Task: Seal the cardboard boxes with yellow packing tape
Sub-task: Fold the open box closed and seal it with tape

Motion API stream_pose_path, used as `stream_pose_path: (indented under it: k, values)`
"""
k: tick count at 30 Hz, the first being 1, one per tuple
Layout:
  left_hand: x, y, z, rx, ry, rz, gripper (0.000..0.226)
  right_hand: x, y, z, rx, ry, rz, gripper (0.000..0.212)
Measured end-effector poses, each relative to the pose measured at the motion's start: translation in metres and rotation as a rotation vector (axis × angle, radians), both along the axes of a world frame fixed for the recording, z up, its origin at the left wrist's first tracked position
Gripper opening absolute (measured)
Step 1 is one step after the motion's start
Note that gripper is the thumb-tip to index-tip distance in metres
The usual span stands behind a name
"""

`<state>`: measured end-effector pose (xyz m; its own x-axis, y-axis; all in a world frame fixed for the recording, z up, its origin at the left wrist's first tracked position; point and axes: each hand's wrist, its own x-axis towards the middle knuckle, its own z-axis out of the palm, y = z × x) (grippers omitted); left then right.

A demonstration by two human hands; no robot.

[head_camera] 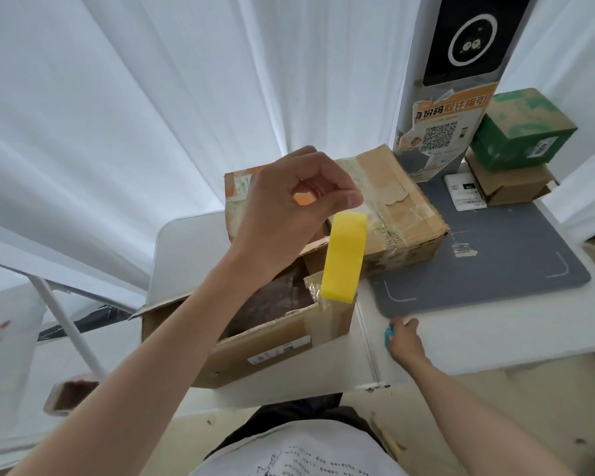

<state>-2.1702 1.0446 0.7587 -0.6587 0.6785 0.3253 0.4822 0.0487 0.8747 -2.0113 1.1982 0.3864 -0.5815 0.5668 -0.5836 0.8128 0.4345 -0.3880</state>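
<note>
Your white printed shirt [299, 455] filled the bottom centre. Above it, your left hand [289, 207] pinched the top end of a flat, matte strip of yellow tape [344, 257] between thumb and curled fingers, the strip hanging over the open cardboard box [255, 341] at mid-frame. Behind that sat a closed, worn corrugated box [385, 204] with peeling old tape. At lower right, your right hand [404, 341] gripped a small teal tool [388, 336] at the white table's [495, 338] edge, beside a grey mat [516, 255].
</note>
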Motion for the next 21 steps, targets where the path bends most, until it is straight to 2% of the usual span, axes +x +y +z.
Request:
stream_pose_path:
  k: [3, 6, 11, 16, 21]
  values:
    - [-0.004, -0.004, 0.002, -0.014, 0.012, 0.012, 0.013, -0.008, 0.002, -0.001, -0.026, 0.021, -0.032, 0.036]
    - [-0.006, -0.007, 0.003, -0.02, 0.022, 0.032, 0.01, -0.015, 0.0, 0.007, -0.05, 0.123, -0.22, 0.03]
    - [-0.006, -0.008, 0.002, -0.016, 0.041, 0.046, 0.01, -0.037, 0.006, 0.061, -0.03, 0.653, -0.488, 0.019]
    - [-0.009, 0.003, 0.004, -0.034, 0.048, 0.038, 0.011, -0.062, 0.03, 0.144, -0.316, 1.014, -0.658, 0.021]
    - [-0.019, 0.028, 0.006, -0.044, 0.042, 0.021, 0.011, -0.078, 0.043, 0.212, -0.623, 1.27, -0.595, 0.012]
